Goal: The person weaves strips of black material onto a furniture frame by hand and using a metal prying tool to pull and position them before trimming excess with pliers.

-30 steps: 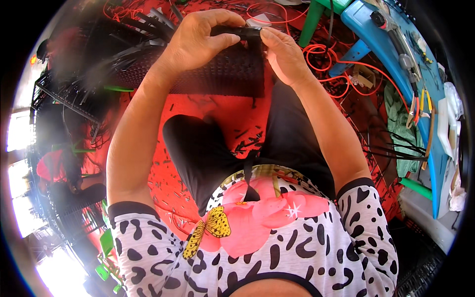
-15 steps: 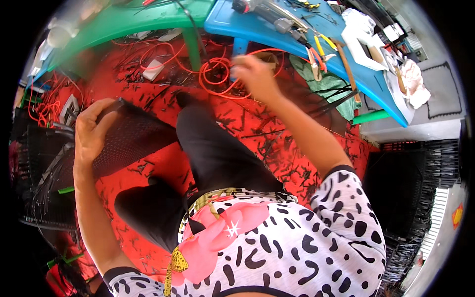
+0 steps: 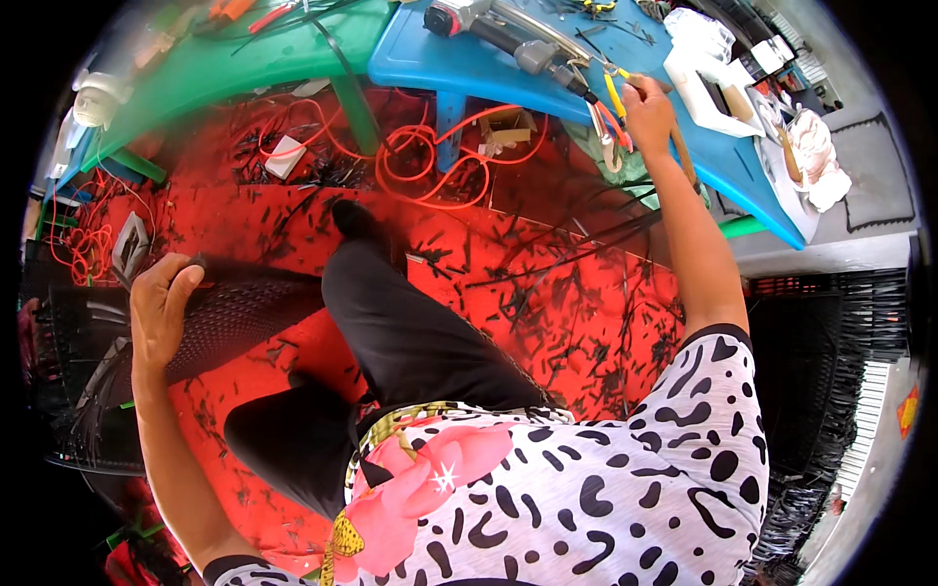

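My left hand (image 3: 161, 311) is closed on the edge of a black woven mesh panel (image 3: 239, 311), which slopes down toward my knee. My right hand (image 3: 650, 119) reaches to the front edge of the blue table (image 3: 723, 156). Its fingers are curled at the yellow-handled pliers (image 3: 615, 96) and partly cover them. Beside that hand lie pliers with red-orange handles (image 3: 608, 137). A wooden-handled tool (image 3: 681, 161) rests under the right wrist, mostly hidden. Behind these, a power tool (image 3: 498, 37) lies on the tabletop.
A green table (image 3: 225, 73) adjoins at the left. An orange hose (image 3: 430, 200) coils on the red floor covering (image 3: 469, 264), among scattered black offcuts. A white box (image 3: 711, 93) and crumpled cloth (image 3: 816, 156) sit at right. Black woven frames (image 3: 811, 361) stand at far right.
My right hand has moved right, from above the hose to the yellow-handled pliers on the blue table. The left hand keeps its hold on the mesh panel and has shifted slightly left and down.
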A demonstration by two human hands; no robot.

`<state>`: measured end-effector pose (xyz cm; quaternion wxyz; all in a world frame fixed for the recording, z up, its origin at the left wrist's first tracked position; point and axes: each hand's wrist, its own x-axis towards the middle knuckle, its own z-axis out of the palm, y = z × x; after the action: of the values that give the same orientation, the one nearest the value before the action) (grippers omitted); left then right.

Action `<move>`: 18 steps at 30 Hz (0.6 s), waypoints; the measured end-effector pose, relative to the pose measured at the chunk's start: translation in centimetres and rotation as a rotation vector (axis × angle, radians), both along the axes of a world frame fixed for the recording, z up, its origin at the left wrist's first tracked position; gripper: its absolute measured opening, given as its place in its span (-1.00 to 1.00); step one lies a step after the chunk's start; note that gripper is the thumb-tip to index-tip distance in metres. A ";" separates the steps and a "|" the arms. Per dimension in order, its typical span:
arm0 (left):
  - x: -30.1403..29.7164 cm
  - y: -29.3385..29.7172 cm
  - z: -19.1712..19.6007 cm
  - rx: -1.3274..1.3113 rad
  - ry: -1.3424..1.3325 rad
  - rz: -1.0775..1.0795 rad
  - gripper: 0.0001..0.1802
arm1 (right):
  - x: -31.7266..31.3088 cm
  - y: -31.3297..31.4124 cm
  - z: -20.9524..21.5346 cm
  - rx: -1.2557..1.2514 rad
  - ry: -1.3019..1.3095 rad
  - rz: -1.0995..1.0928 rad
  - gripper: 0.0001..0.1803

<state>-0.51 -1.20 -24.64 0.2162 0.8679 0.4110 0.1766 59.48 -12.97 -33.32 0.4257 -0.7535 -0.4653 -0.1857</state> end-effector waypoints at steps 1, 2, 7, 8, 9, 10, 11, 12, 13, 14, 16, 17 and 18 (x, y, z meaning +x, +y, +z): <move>0.1 0.0 0.1 -0.006 0.009 0.001 -0.58 | -1.5 0.2 0.0 -0.038 -0.019 -0.005 -0.78; 0.3 0.0 0.1 -0.010 0.009 0.005 -0.58 | -2.6 -0.1 -0.1 -0.044 -0.013 -0.009 -0.78; 0.9 -0.3 0.3 0.006 0.032 0.023 -0.57 | -6.1 -2.6 -3.1 -0.192 -0.237 0.041 -0.69; 1.4 -0.2 0.2 0.013 0.032 0.033 -0.57 | -6.0 -3.3 -3.8 -0.203 -0.385 0.030 -0.65; 1.8 -0.1 0.1 0.020 0.031 0.044 -0.58 | -5.6 -3.5 -4.0 -0.239 -0.457 -0.002 -0.51; 2.2 0.1 0.0 0.017 0.031 0.038 -0.58 | -5.0 -3.4 -3.9 -0.243 -0.456 -0.007 -0.51; 2.4 0.1 0.0 0.009 0.026 0.085 -0.59 | -4.7 -2.9 -3.4 -0.316 -0.507 -0.020 -0.50; 2.6 0.2 0.0 0.002 0.019 0.134 -0.61 | -4.4 -2.5 -3.0 -0.389 -0.559 -0.033 -0.49; 2.8 0.1 -0.1 0.003 0.021 0.137 -0.61 | -4.5 -2.1 -2.7 -0.467 -0.545 -0.050 -0.54; 3.3 0.0 -0.2 0.022 -0.002 0.160 -0.62 | -3.9 -1.6 -2.7 -0.464 -0.550 -0.047 -0.54; 4.3 -0.7 -0.2 0.042 -0.032 0.190 -0.63 | -1.9 -1.2 -3.2 -0.486 -0.721 -0.104 -0.80; 4.8 -1.2 0.2 0.021 0.005 0.195 -0.63 | -1.6 -1.3 -3.0 -0.463 -0.756 -0.091 -0.90; 5.2 -1.6 0.4 0.000 0.041 0.200 -0.63 | -1.5 -1.3 -2.8 -0.459 -0.762 -0.086 -0.90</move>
<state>4.68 -2.81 -24.28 0.1889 0.8260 0.4999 0.1795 58.00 -14.25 -36.15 0.0376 -0.7250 -0.5863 -0.3594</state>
